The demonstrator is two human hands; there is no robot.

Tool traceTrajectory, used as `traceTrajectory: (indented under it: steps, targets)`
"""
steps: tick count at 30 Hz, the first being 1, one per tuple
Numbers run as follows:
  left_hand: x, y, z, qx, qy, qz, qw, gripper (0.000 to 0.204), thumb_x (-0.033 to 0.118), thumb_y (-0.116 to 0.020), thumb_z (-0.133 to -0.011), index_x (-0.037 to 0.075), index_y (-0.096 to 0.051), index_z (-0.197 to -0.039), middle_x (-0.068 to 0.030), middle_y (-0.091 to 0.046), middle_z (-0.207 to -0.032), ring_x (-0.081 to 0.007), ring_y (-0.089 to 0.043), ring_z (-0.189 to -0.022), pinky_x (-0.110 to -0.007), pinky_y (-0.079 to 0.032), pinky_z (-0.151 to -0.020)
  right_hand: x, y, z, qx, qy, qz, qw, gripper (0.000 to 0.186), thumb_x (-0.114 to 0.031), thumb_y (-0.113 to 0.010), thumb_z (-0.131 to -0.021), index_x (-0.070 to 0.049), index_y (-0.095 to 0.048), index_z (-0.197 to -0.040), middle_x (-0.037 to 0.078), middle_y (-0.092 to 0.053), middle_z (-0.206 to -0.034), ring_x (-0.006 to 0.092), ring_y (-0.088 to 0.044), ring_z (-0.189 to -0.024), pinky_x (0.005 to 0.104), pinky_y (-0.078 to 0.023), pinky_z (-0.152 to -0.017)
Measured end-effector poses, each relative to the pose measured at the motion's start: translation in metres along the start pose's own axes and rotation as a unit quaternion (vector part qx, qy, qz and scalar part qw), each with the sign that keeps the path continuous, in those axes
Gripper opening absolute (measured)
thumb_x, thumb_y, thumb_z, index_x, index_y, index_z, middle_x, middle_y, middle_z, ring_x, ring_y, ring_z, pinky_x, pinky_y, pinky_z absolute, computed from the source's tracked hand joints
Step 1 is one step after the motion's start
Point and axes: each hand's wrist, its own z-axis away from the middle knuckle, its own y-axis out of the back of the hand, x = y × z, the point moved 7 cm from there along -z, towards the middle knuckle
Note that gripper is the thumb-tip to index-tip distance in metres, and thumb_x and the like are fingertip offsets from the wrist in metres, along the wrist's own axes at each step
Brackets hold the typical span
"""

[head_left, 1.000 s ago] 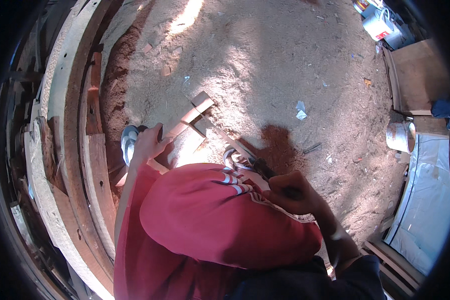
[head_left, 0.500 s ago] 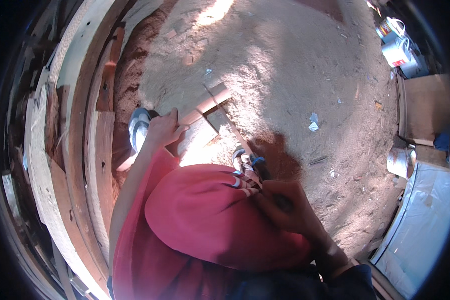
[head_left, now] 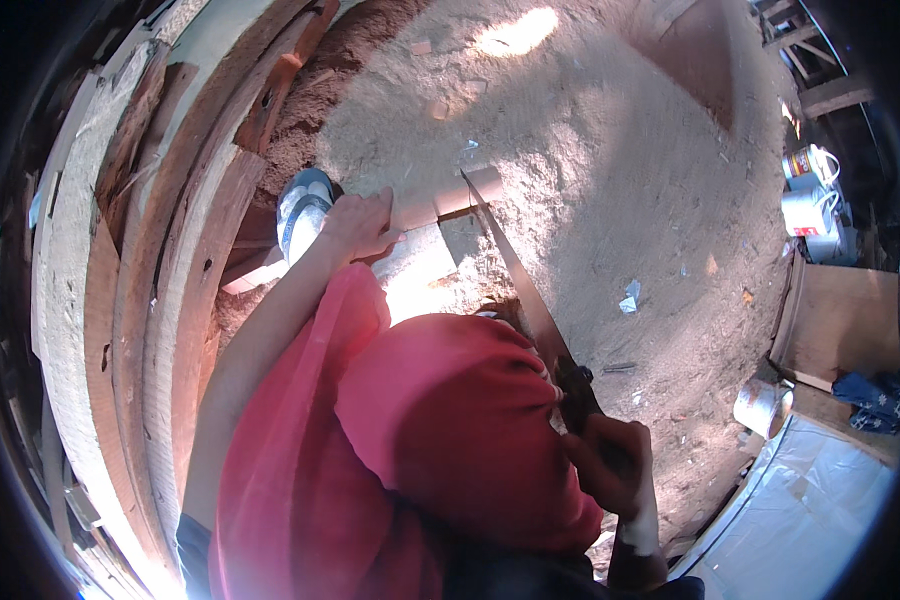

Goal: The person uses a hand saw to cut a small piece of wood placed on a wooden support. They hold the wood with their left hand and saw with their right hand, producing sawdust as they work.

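My right hand [head_left: 615, 465] is closed round the dark handle of a handsaw [head_left: 518, 275]. Its long blade runs forward and left, and the narrow tip lies over a wooden board [head_left: 415, 207] near that board's right end. At the board's left part, my left hand [head_left: 358, 225] grips it from above, its fingers partly bent. Under and nearer than this board lies another pale piece of wood [head_left: 420, 262], brightly sunlit. A shoe [head_left: 305, 212] stands just left of my left hand. Red cloth over my leg hides part of the ground between my arms.
Long rough planks [head_left: 195, 260] are stacked along the left. Buckets [head_left: 810, 208] stand at the far right, with a white tub [head_left: 763, 405] nearer. A silvery sheet-covered surface [head_left: 800, 510] fills the lower right. Scraps lie on the dusty ground [head_left: 590, 190].
My right hand has drawn back toward me and to the right with the saw, so more blade shows. My left hand stays on the board. The whole view has shifted.
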Motion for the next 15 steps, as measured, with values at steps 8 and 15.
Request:
traceTrajectory:
  steps: [8,15]
  targets:
    - [-0.002,-0.003,0.008,0.027,0.014,0.014,0.999,0.067,0.058,-0.068,-0.093,-0.004,-0.052,-0.116,-0.0221,-0.073,-0.101,-0.0394,-0.074,-0.092,-0.046,-0.058,-0.081,-0.004,-0.006,-0.004,-0.011,-0.029,0.014,0.999,0.032,-0.008,-0.073,-0.094,-0.006,-0.053,-0.069,-0.002,-0.051,-0.053,0.0038,-0.048,-0.050,0.0272,-0.032,-0.046]
    - [0.020,0.004,0.026,0.043,0.038,0.012,0.998,0.064,0.055,-0.070,-0.092,-0.002,-0.052,-0.114,-0.0210,-0.072,-0.101,-0.0377,-0.075,-0.093,-0.045,-0.059,-0.082,0.007,0.017,0.022,0.014,-0.003,0.059,0.998,0.033,-0.011,-0.074,-0.093,-0.007,-0.054,-0.067,-0.002,-0.053,-0.054,0.0061,-0.050,-0.047,0.0275,-0.034,-0.044]
